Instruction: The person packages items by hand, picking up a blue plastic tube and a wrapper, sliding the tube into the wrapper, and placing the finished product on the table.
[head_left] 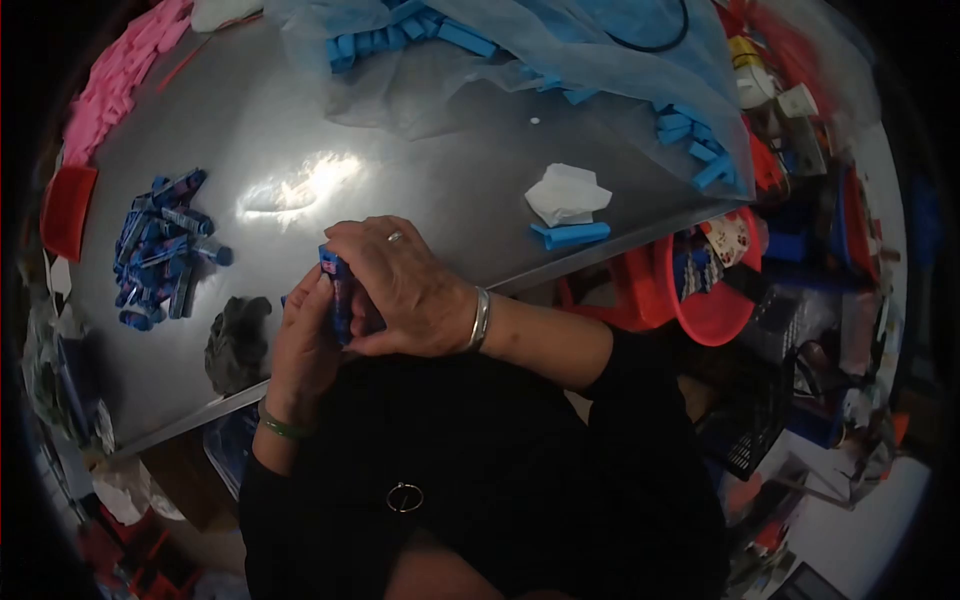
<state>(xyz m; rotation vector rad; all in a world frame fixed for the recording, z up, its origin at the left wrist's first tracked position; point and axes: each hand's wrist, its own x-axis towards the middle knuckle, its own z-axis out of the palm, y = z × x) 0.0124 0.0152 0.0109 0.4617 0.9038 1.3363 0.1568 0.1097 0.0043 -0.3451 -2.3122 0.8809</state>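
Near the table's front edge, both my hands are closed around one narrow dark-blue printed box, which stands roughly upright. My left hand, a green bangle at its wrist, grips it from the left with the thumb along its face. From the other side, my right hand wraps its curled fingers over it; it wears a ring and a silver bracelet. Fingers hide much of the box. A pile of similar dark-blue printed pieces lies to the left. Beside my left hand sits a crumpled dark cloth or bag.
Blue pieces lie under clear plastic sheeting at the back of the metal table. Pink pieces and a red tray are far left. White paper rests by a blue piece. A red basin stands right.
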